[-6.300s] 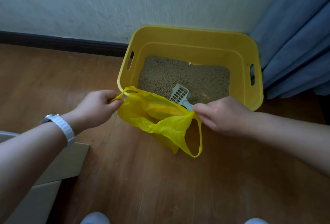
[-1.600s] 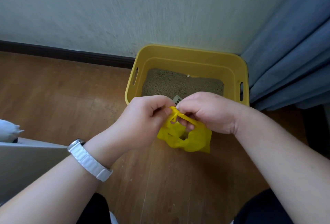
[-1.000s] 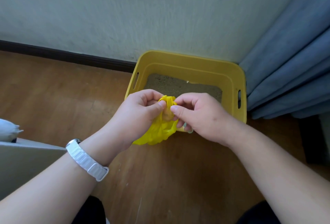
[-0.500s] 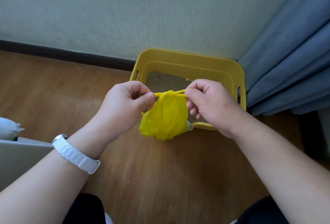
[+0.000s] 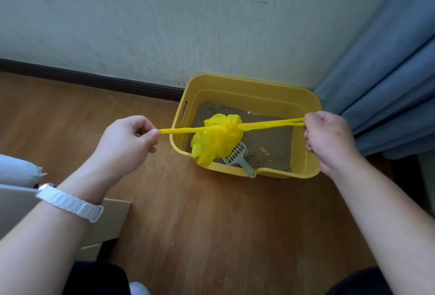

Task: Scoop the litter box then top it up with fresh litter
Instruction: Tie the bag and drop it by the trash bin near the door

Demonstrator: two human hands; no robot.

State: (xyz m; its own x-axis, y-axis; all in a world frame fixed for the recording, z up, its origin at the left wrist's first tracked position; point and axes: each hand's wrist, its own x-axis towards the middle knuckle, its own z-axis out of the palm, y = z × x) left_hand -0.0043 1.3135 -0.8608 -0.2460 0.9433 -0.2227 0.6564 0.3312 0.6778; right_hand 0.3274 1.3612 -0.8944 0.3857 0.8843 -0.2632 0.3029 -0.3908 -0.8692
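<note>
A small yellow plastic bag [image 5: 216,140] hangs in the air over the near left part of the yellow litter box [image 5: 249,87]. Its two handles are stretched taut sideways. My left hand [image 5: 128,144] pinches the left handle and my right hand [image 5: 329,139] grips the right one, far apart. The bag is bunched at a knot in the middle. Brown litter [image 5: 268,139] fills the box floor. A grey slotted scoop [image 5: 237,157] lies in the litter with its handle resting on the near rim, partly behind the bag.
The box stands on a wooden floor against a pale wall with a dark skirting board [image 5: 89,80]. A blue curtain [image 5: 386,78] hangs right of the box. A cardboard box [image 5: 110,219] and a pale bag [image 5: 16,170] sit at the left edge.
My hands have pulled apart sideways, drawing the bag's handles tight into a knot. Earlier the hands were close together at the bag's mouth. The scoop now shows below the bag.
</note>
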